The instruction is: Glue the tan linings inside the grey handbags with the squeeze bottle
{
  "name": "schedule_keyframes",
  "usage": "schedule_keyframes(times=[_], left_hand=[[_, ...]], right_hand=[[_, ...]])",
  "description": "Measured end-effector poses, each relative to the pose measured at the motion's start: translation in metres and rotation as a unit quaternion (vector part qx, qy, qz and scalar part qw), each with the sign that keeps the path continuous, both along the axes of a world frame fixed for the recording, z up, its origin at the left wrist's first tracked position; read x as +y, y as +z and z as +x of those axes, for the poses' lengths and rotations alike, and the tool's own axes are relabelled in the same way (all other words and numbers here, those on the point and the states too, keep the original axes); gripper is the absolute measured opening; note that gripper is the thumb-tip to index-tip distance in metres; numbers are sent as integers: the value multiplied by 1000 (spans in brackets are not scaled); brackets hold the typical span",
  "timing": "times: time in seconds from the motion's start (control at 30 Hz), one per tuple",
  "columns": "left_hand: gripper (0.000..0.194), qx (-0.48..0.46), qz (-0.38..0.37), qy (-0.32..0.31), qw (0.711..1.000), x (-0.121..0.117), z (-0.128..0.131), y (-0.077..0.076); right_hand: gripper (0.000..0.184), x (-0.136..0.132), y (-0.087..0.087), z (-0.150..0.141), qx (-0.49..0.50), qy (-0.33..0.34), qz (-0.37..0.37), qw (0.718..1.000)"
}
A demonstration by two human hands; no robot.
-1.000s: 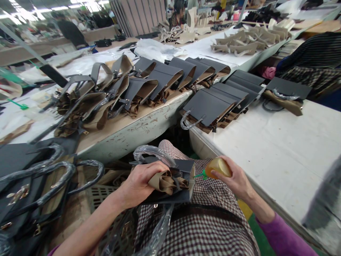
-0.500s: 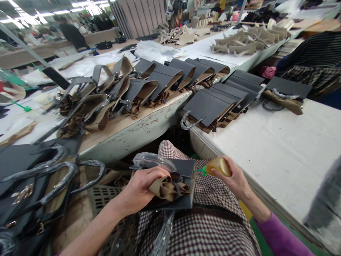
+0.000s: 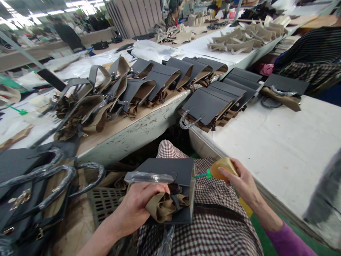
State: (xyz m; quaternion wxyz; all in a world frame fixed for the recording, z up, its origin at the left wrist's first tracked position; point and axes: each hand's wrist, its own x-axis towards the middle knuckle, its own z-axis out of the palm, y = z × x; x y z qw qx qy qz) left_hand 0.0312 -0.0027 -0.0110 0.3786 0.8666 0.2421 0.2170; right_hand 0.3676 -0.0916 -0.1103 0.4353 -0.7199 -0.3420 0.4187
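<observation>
A dark grey handbag with a plastic-wrapped handle lies across my lap. My left hand is closed on it, gripping the bunched brown lining at its opening. In my right hand is a squeeze bottle of amber liquid, held on its side with the fingers around it. The bottle's green nozzle points left, its thin tip at the right edge of the bag. Whether the tip touches the edge I cannot tell. My left fingertips are partly hidden by the lining.
More dark bags stand in rows on the table ahead, and others are stacked on the right table. Handbags with wrapped handles are piled at left, beside a plastic crate. A person in striped clothing sits at far right.
The bag on my lap has tilted, showing more of its upper panel, and its handle lies lower. My right hand and the bottle have shifted slightly right.
</observation>
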Motion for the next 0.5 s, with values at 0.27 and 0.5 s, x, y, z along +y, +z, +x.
schedule_keyframes(times=[0.27, 0.5], left_hand=[[31, 17, 9, -9, 1000, -10, -1, 2], [41, 8, -1, -11, 1000, -12, -4, -4]], right_hand=[[54, 7, -2, -5, -115, 43, -10, 992], [53, 3, -6, -7, -159, 15, 36, 986]])
